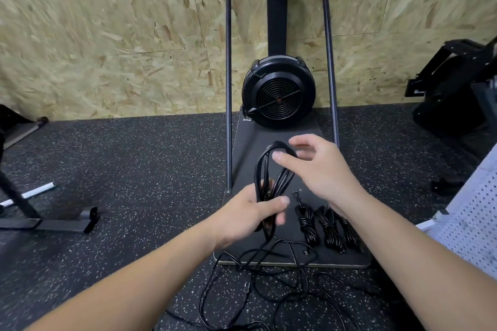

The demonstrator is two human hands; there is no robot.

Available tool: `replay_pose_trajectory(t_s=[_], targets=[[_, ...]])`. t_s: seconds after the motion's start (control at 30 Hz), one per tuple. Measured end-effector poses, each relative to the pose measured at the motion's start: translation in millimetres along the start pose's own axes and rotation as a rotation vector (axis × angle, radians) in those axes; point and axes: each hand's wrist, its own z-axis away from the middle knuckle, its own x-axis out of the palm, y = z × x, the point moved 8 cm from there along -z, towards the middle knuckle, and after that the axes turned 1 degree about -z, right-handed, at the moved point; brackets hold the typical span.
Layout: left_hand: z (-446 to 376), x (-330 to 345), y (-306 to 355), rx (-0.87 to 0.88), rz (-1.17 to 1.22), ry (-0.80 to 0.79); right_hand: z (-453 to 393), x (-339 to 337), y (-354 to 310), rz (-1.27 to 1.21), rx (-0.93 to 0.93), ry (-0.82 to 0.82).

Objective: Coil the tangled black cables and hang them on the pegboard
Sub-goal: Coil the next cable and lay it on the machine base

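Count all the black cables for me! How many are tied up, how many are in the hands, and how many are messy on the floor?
Tied-up cable bundles on the platform: 3
Cable coil held in the left hand: 1
Loose cable tangle on the floor: 1, strands too tangled to separate
Total: 5

Black cables (271, 169); black white-speckled floor (134, 169); white pegboard (468, 223).

A half-made black cable coil (271, 174) stands upright in the left hand (250, 212); three bundled cables (326, 226) lie under the right hand (317, 169); a white pegboard (473, 220) is further right.
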Motion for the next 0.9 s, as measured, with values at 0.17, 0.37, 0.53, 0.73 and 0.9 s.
replay_pose_trajectory(t_s=[0.17, 0.37, 0.53, 0.73, 0.9], targets=[[2, 16, -5, -0.012, 0.09, -0.144, 7, 27, 7, -0.341, 0.112, -0.385], [10, 19, 2, -0.117, 0.474, -0.339, 14, 37, -9, -0.675, 0.091, -0.508], [11, 29, 9, -0.113, 0.639, -0.361, 21, 47, -21, -1.11, 0.208, -0.337], [8, 22, 8, -0.052, 0.429, -0.021, 9, 32, -7, -0.923, 0.147, -0.085], [8, 24, 13, 0.011, 0.238, 0.101, 10, 38, -12, -0.999, 0.177, -0.147]])
